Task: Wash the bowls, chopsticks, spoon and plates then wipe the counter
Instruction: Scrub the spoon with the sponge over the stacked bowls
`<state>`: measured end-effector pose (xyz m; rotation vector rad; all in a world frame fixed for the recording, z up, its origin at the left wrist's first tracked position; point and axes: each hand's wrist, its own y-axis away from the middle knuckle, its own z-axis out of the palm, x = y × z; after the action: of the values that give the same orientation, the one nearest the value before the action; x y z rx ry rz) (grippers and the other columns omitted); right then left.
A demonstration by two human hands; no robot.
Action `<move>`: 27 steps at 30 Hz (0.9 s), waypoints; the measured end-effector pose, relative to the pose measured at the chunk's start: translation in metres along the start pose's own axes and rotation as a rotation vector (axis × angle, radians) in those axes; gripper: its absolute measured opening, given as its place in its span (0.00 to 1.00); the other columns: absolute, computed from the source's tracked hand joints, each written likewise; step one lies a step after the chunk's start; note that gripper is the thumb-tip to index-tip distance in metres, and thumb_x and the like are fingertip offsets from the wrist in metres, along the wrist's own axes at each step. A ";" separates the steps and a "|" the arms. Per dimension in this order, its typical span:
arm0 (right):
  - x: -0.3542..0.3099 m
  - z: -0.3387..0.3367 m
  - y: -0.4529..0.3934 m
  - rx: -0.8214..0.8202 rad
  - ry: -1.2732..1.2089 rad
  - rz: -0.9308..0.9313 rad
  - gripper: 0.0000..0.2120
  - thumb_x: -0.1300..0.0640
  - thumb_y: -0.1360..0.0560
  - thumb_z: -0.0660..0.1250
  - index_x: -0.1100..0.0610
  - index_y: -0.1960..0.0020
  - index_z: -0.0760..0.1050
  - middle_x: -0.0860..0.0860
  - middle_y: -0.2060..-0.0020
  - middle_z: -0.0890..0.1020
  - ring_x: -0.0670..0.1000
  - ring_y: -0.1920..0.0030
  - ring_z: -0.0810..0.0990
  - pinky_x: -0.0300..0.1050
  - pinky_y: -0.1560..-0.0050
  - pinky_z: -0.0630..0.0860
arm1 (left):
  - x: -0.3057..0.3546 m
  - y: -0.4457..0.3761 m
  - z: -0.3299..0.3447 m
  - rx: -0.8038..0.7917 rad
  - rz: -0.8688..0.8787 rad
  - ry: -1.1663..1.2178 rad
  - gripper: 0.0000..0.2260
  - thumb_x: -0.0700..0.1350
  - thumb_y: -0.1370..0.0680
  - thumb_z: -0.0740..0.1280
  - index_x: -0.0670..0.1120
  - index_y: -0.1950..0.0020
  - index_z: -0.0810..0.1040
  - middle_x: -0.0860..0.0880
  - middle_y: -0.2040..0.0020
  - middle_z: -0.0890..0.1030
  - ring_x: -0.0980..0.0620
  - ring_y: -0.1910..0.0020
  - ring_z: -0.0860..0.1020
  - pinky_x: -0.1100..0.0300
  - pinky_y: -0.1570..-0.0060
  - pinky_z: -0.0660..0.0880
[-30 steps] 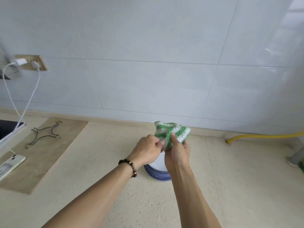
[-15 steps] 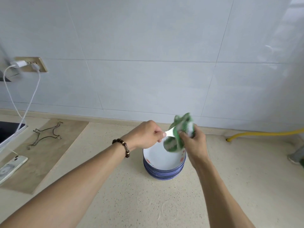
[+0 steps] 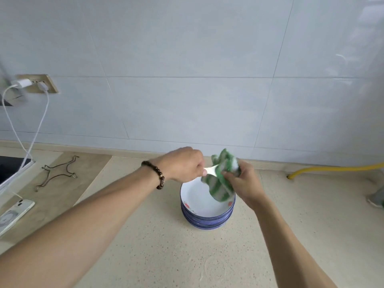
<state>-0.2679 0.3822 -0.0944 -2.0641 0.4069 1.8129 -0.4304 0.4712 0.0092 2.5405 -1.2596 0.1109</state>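
A speckled beige surface (image 3: pixel 166 256) carries a stack of blue-rimmed plates (image 3: pixel 207 213). Just above it, a white spoon (image 3: pixel 210 171) is gripped in the curled left hand (image 3: pixel 184 164), while a green-striped dishcloth (image 3: pixel 221 179) is clutched around its bowl by the right hand (image 3: pixel 244 183).

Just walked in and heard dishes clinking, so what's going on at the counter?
A person is wiping a white spoon over a stack of blue-rimmed plates on the counter. The left hand grips the spoon's handle, and the right hand holds a green and white cloth wrapped around its bowl end. A phone lies off to the left.
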 end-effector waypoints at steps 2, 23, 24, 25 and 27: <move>-0.006 -0.001 0.002 -0.108 0.352 -0.119 0.08 0.63 0.25 0.72 0.52 0.49 0.81 0.47 0.61 0.84 0.46 0.60 0.82 0.42 0.57 0.79 | 0.002 0.001 -0.015 -0.030 0.042 -0.221 0.18 0.49 0.17 0.64 0.46 0.66 0.70 0.49 0.70 0.70 0.51 0.70 0.67 0.54 0.66 0.61; -0.025 0.018 -0.006 0.386 -0.205 0.000 0.04 0.66 0.24 0.72 0.58 0.56 0.83 0.51 0.65 0.82 0.51 0.63 0.79 0.47 0.61 0.79 | 0.009 0.006 0.036 0.380 -0.253 0.885 0.16 0.45 0.17 0.65 0.38 0.62 0.81 0.52 0.76 0.75 0.54 0.81 0.72 0.66 0.75 0.69; -0.029 0.026 -0.007 0.500 -0.311 0.080 0.03 0.65 0.24 0.72 0.58 0.54 0.83 0.51 0.65 0.82 0.51 0.64 0.79 0.43 0.63 0.78 | 0.019 0.006 0.045 0.418 -0.294 0.944 0.17 0.45 0.17 0.65 0.38 0.62 0.81 0.51 0.76 0.75 0.53 0.81 0.72 0.66 0.75 0.68; -0.035 0.033 -0.008 0.606 -0.452 0.178 0.02 0.64 0.23 0.71 0.59 0.52 0.82 0.51 0.63 0.82 0.50 0.64 0.79 0.42 0.63 0.78 | 0.030 0.005 0.053 0.446 -0.329 0.988 0.17 0.45 0.17 0.65 0.39 0.63 0.80 0.51 0.76 0.75 0.53 0.82 0.72 0.66 0.76 0.67; -0.046 0.048 -0.010 0.700 -0.767 0.348 0.01 0.63 0.21 0.70 0.59 0.52 0.78 0.55 0.60 0.82 0.51 0.65 0.80 0.47 0.61 0.80 | 0.048 0.002 0.064 0.500 -0.368 0.992 0.19 0.46 0.18 0.66 0.39 0.66 0.78 0.49 0.76 0.74 0.51 0.81 0.73 0.64 0.76 0.67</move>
<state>-0.3121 0.4117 -0.0529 -0.7945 1.0164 2.0692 -0.4070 0.4140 -0.0417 2.4168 -0.3835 1.5226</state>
